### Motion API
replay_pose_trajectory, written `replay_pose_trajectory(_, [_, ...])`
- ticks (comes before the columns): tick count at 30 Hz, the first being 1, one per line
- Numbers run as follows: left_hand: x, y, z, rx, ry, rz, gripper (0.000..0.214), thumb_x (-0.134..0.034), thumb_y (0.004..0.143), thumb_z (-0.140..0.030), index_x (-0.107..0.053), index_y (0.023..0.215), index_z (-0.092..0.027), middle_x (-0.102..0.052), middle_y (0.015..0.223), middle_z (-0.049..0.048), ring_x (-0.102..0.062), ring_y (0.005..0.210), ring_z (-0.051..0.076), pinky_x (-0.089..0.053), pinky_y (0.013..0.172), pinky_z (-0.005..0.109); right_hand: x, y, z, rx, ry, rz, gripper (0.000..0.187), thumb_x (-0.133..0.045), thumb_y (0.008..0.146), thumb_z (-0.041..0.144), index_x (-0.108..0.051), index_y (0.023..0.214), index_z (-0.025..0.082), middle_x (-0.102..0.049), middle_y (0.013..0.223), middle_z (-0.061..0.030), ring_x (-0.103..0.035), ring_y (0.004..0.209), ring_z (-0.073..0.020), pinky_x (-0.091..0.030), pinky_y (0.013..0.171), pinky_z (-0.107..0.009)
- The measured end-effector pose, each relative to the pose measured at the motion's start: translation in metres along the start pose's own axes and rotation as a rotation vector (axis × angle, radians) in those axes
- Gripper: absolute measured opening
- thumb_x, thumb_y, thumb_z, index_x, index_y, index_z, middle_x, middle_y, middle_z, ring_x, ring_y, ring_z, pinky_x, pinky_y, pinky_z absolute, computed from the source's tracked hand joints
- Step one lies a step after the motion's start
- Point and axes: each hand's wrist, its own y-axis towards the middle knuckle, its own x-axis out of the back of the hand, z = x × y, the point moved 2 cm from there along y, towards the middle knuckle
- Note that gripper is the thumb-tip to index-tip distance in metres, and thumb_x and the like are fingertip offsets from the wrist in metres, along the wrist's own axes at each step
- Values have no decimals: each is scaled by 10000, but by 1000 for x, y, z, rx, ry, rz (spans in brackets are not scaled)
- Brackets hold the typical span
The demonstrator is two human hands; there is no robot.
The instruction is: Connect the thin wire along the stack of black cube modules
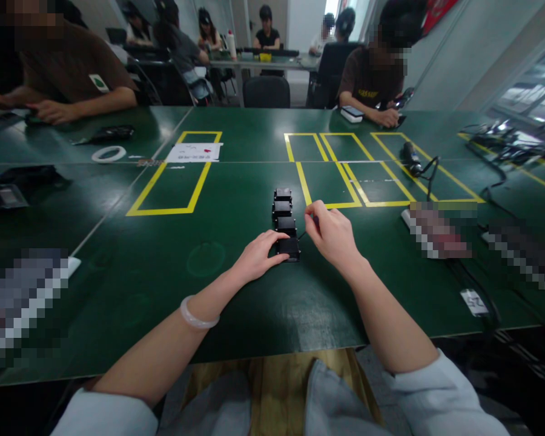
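Resting low on the dark green tabletop (209, 297), left hand (257, 257) lies palm down, fingers loosely spread, tips touching the nearest small black plastic box (289, 247), not wrapped round it. Right hand (331, 235) hovers just beside, thumb and forefinger pinched shut; contents too small to tell. Box ends a row of four black boxes (282, 211) at table centre. Yellow tape rectangles (163, 211) beyond; black cabled device (411, 157) far right. Nothing blocks either hand.

Our dark green bench (236, 303) carries yellow tape rectangles (163, 211) across the upper middle of the frame. At centre we see a row of four black boxes (282, 211). At upper left lie a white tape ring (95, 155) and a printed sheet (194, 152), and at upper right a black corded device (410, 157).
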Motion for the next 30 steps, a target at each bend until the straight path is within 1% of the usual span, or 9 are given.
replay_pose_trajectory(4, [0,0,-1,-6,-2,-1,352,-586,863,-331,-538,1201,-243,-586,1151,55,-552,1095,238,-439,937,377,1,0,1,13,17,4,157,-399,917,288,-528,926,200,-580,655,6,-489,581,-134,-336,652,-267])
replay_pose_trajectory(8, [1,0,-1,-6,-6,-7,353,-590,859,-336,-541,1196,-241,-587,1155,56,-553,1098,241,-440,939,376,0,0,0,7,28,-2,237,-376,946,376,-527,883,205,-610,698,-7,-496,589,-130,-336,650,-268])
replay_pose_trajectory(11, [1,0,0,-5,-5,-5,360,-592,858,-330,-537,1204,-243,-585,1158,53,-551,1099,238,-440,935,372,-2,0,-1,-2,1,-8,213,-359,946,314,-530,893,198,-593,676,-4,-479,574,-131,-331,642,-269])
replay_pose_trajectory(15, [0,0,0,-6,-5,-3,351,-600,853,-318,-543,1191,-238,-589,1147,51,-552,1090,234,-436,937,368,-2,-1,-1,-1,9,-7,134,-406,904,250,-527,925,196,-562,649,13,-470,575,-130,-328,639,-262])
replay_pose_trajectory(17, [0,0,0,-7,-10,-7,348,-600,852,-314,-545,1188,-239,-590,1146,51,-552,1092,235,-434,941,369,-1,-1,-1,2,28,-3,141,-411,912,283,-525,917,200,-560,645,15,-472,579,-129,-327,639,-261])
replay_pose_trajectory(21, [0,0,0,0,-15,-2,347,-595,852,-320,-545,1186,-242,-589,1158,55,-548,1108,243,-435,945,376,-2,-1,-1,3,46,-15,228,-390,941,379,-520,868,207,-583,667,4,-470,578,-126,-328,638,-262])
replay_pose_trajectory(24, [0,0,0,0,-16,-6,350,-595,851,-321,-544,1188,-244,-588,1161,53,-548,1112,241,-434,949,378,-3,-1,-2,-6,29,-26,201,-365,945,318,-522,889,205,-578,660,4,-466,566,-127,-331,637,-265])
replay_pose_trajectory(27, [0,0,0,2,-15,-12,349,-593,852,-331,-547,1187,-245,-588,1158,53,-550,1106,242,-436,945,379,-4,-1,-2,-9,26,-35,141,-395,911,257,-521,937,199,-564,645,13,-470,566,-129,-336,641,-263])
replay_pose_trajectory(30, [0,0,0,1,-18,-7,351,-591,853,-334,-547,1190,-245,-589,1153,55,-551,1100,243,-438,942,377,-4,-1,-2,-9,40,-31,129,-424,905,275,-519,949,200,-562,642,20,-477,574,-129,-340,646,-259])
